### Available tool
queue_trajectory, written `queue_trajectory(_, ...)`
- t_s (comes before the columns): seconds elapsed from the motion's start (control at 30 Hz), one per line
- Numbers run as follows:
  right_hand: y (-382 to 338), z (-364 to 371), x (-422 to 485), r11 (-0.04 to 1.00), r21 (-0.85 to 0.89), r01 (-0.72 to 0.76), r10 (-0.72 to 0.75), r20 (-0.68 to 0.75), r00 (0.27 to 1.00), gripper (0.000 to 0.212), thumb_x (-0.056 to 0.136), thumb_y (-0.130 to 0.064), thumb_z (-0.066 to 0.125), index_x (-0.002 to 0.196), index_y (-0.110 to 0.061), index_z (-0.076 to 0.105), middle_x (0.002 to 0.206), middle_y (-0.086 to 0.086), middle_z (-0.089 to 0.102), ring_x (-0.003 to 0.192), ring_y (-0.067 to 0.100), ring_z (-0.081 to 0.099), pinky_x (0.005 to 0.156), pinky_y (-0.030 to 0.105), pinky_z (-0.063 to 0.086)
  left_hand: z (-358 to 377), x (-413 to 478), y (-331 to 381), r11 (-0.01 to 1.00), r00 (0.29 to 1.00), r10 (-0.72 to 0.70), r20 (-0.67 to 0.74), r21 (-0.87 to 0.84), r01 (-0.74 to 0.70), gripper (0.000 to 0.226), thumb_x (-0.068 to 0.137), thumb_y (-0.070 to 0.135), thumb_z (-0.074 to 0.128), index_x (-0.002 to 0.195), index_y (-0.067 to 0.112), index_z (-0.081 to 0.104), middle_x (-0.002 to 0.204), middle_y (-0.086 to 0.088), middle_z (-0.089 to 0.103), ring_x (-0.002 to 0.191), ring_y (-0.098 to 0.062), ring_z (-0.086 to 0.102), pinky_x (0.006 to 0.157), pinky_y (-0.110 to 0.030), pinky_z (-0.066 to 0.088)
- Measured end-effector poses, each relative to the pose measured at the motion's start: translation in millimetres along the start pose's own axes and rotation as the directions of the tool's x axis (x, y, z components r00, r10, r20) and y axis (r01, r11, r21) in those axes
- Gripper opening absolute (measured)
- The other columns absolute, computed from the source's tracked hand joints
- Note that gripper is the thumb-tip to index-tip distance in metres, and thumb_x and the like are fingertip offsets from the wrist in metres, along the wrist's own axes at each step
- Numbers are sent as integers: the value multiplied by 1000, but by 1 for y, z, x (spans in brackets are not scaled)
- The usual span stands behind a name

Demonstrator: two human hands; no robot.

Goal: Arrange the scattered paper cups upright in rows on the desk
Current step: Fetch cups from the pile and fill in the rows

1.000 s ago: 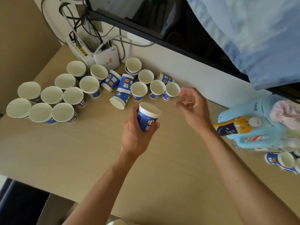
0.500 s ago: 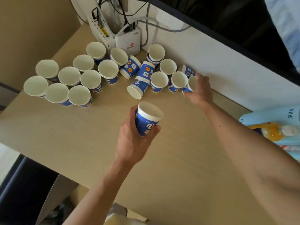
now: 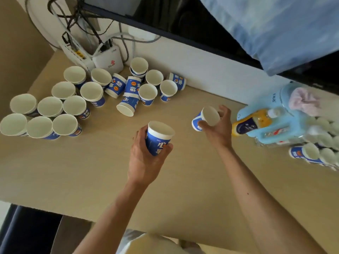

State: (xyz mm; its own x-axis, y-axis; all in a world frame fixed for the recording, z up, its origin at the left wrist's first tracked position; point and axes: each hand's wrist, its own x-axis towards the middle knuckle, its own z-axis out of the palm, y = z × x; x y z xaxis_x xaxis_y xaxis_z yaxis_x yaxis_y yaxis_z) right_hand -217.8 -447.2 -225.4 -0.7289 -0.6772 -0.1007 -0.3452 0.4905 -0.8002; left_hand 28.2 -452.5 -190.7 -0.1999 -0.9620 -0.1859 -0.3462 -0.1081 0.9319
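Paper cup [image 3: 159, 139] gripped upright, left hand [image 3: 145, 158] (right hand [image 3: 218, 129]: tilted cup [image 3: 206, 118])

Surface: pale wooden desk [image 3: 88, 171], its far edge against a white wall.
Left: upright paper cups [image 3: 49, 106], rims up, packed in touching rows.
Back centre: toppled cups [image 3: 126, 105] on their sides among upright ones.
Back corner: white router [image 3: 108, 61] with cables.
Right edge: light blue soft item [image 3: 266, 132]; orange bottle [image 3: 251, 123] lying against it; further cups [image 3: 302, 153], blurred.
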Motion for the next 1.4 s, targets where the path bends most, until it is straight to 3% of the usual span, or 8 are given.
queue_trajectory(0.1, 11, -37, -41, 992, 111, -64, 70, -52, 996, 68, 73, -13, 85, 129, -15, 47, 114, -9, 58, 99, 11, 59, 83, 20, 47, 14, -11, 6, 996, 998, 60, 12, 60, -61, 53, 74, 31, 86, 116, 36, 53, 106, 21, 46, 109, -19, 53, 85, -26, 47)
queue_trajectory(0.23, 34, -89, -92, 950, 300, -81, 138, -172, 975, 62, 66, -19, 84, 121, -18, 56, 113, -4, 66, 96, 4, 65, 78, 14, 50, 42, -36, 27, 992, 990, 108, 93, 49, -113, 51, 75, 30, 88, 112, 36, 54, 104, 18, 45, 106, -23, 55, 82, -27, 47)
queue_trajectory(0.4, 68, -159, -153, 840, 542, -22, 225, -312, 923, 64, 75, 0, 83, 128, -21, 53, 121, 5, 65, 96, 9, 66, 82, 19, 54, 95, -99, 65, 985, 957, 167, 235, 1, -172, 47, 76, 26, 86, 114, 27, 58, 105, 13, 51, 90, 8, 56, 69, -10, 43)
queue_trajectory(0.53, 92, -219, -195, 759, 649, 51, 265, -379, 887, 63, 63, -9, 83, 117, -28, 57, 117, 3, 67, 96, 13, 69, 80, 22, 55, 143, -164, 79, 982, 927, 187, 325, -53, -179, 59, 64, 49, 79, 117, 29, 59, 109, 10, 58, 91, 5, 57, 70, -17, 44)
queue_trajectory(0.63, 119, -277, -232, 698, 708, 107, 319, -442, 838, 62, 60, -11, 80, 118, -18, 60, 114, 5, 69, 92, 9, 69, 76, 19, 54, 186, -220, 88, 977, 889, 210, 406, -67, -200, 70, 58, 60, 72, 119, 28, 59, 110, 7, 66, 93, -4, 61, 71, -22, 47)
queue_trajectory(0.93, 205, -400, -311, 714, 688, 130, 335, -499, 799, 70, 56, -28, 84, 123, -20, 64, 119, 5, 71, 110, 27, 68, 94, 42, 56, 287, -352, 119, 963, 774, 261, 577, -96, -254, 64, 60, 57, 76, 116, 32, 61, 106, 10, 69, 91, -8, 65, 75, -26, 50)
queue_trajectory(1.07, 223, -427, -317, 726, 675, 132, 321, -502, 803, 69, 58, -28, 82, 124, -23, 64, 119, 1, 71, 110, 22, 67, 92, 39, 57, 314, -374, 123, 959, 748, 258, 611, -68, -275, 46, 73, 33, 88, 111, 34, 61, 103, 9, 70, 91, -15, 65, 77, -31, 53)
queue_trajectory(1.4, 269, -464, -249, 732, 676, 84, 347, -476, 808, 69, 57, -30, 82, 123, -23, 65, 117, -2, 72, 109, 20, 68, 90, 38, 58, 398, -331, 134, 961, 758, 245, 605, -46, -273, 48, 78, 18, 87, 118, 25, 62, 105, 6, 69, 93, -15, 65, 72, -23, 48)
